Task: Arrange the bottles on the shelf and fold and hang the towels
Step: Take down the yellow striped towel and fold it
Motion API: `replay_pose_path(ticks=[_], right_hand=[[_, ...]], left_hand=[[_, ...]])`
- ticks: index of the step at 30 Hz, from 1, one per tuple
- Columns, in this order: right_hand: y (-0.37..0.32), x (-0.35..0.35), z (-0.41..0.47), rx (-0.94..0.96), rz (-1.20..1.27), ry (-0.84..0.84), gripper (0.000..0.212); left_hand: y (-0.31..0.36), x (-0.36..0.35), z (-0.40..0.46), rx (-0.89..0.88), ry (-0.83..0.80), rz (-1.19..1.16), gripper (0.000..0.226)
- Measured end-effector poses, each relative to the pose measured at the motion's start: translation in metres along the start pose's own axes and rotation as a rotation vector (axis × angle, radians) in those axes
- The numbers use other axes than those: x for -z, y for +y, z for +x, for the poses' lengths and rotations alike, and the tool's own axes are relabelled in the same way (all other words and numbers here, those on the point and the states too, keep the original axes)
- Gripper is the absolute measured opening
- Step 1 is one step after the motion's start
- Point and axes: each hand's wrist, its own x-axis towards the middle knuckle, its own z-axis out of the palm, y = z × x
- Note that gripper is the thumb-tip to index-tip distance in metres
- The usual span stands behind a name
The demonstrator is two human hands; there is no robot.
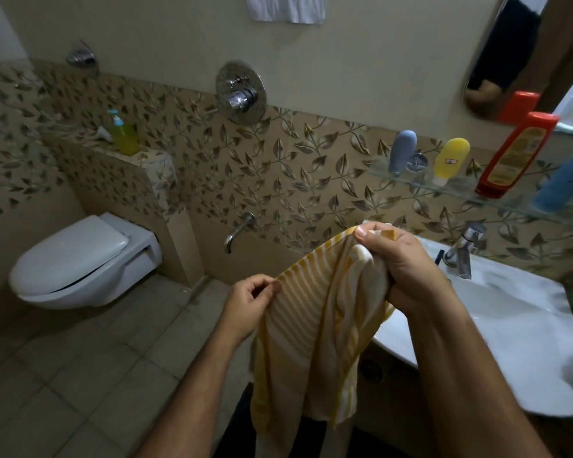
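A yellow-and-white striped towel (pixel 311 332) hangs in front of me between both hands. My right hand (pixel 407 269) clutches its bunched upper part, thumb on the top corner. My left hand (pixel 248 302) pinches the towel's left edge lower down. On the glass shelf (pixel 457 190) at the right stand a grey-blue bottle (pixel 401 152), a yellow bottle (pixel 450 160), a red bottle (pixel 515 157) and a blue bottle (pixel 568 183). A white towel (pixel 285 8) hangs on the wall at the top edge.
A white sink (pixel 497 312) with a chrome tap (pixel 465 249) sits under the shelf, right of the towel. A wall-hung toilet (pixel 76 262) is at the left; a green pump bottle (pixel 124 133) stands on the ledge above it. A mirror (pixel 523 54) hangs at upper right.
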Motion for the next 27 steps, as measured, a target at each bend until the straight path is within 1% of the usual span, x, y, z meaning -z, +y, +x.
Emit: replay_pose_path(ticks=[1, 2, 3, 4, 7, 9, 11, 12, 14, 15, 16, 17, 18, 19, 20, 22, 24, 27], right_hand=[[0.002, 0.000, 0.000, -0.003, -0.013, -0.013, 0.022], [0.004, 0.002, -0.001, -0.012, -0.021, -0.013, 0.022], [0.007, 0.003, 0.000, -0.025, -0.011, -0.007, 0.021], [0.009, 0.003, 0.000, -0.039, 0.012, -0.004, 0.020], [0.011, 0.005, 0.003, -0.061, 0.039, 0.000, 0.020], [0.012, 0.009, 0.005, -0.061, 0.004, 0.019, 0.021], [0.012, 0.020, 0.009, -0.024, -0.063, 0.097, 0.025], [0.012, 0.027, 0.010, -0.002, -0.141, 0.161, 0.024], [0.016, 0.038, 0.013, 0.050, -0.396, 0.318, 0.009], [0.020, 0.041, 0.015, 0.062, -0.552, 0.391, 0.011], [0.026, 0.041, 0.016, 0.069, -0.703, 0.443, 0.023], [0.033, 0.038, 0.017, 0.087, -0.825, 0.458, 0.032], [0.038, 0.035, 0.016, 0.105, -0.919, 0.456, 0.035], [0.043, 0.031, 0.015, 0.125, -0.972, 0.456, 0.034], [0.046, 0.028, 0.014, 0.141, -0.983, 0.458, 0.029], [0.050, 0.023, 0.013, 0.165, -0.897, 0.413, 0.018], [0.051, 0.017, 0.012, 0.153, -0.779, 0.275, 0.017], [0.055, 0.004, 0.008, 0.052, -0.660, 0.027, 0.029]], left_hand=[[-0.006, -0.003, 0.000, -0.053, 0.150, 0.074, 0.020], [-0.009, -0.005, 0.000, -0.082, 0.259, 0.125, 0.017], [-0.012, -0.008, 0.001, -0.069, 0.301, 0.131, 0.015], [-0.014, -0.010, 0.001, -0.032, 0.289, 0.101, 0.013], [-0.016, -0.021, -0.005, 0.129, 0.170, -0.045, 0.016], [-0.013, -0.024, -0.013, 0.148, 0.160, -0.078, 0.019], [-0.001, -0.018, -0.018, 0.108, 0.196, -0.099, 0.019], [0.009, -0.012, -0.018, 0.085, 0.214, -0.110, 0.019], [0.034, 0.001, -0.012, 0.052, 0.229, -0.095, 0.020], [0.046, 0.006, -0.007, 0.042, 0.229, -0.051, 0.021], [0.056, 0.009, -0.002, 0.039, 0.237, 0.020, 0.021], [0.065, 0.010, 0.002, 0.046, 0.265, 0.107, 0.021], [0.072, 0.009, 0.004, 0.062, 0.307, 0.193, 0.021], [0.076, 0.008, 0.005, 0.086, 0.349, 0.265, 0.021], [0.080, 0.008, 0.004, 0.107, 0.379, 0.315, 0.021], [0.081, 0.007, 0.001, 0.123, 0.381, 0.367, 0.019], [0.081, 0.004, -0.002, 0.117, 0.293, 0.377, 0.013], [0.082, -0.001, -0.005, 0.082, 0.135, 0.347, 0.009]])
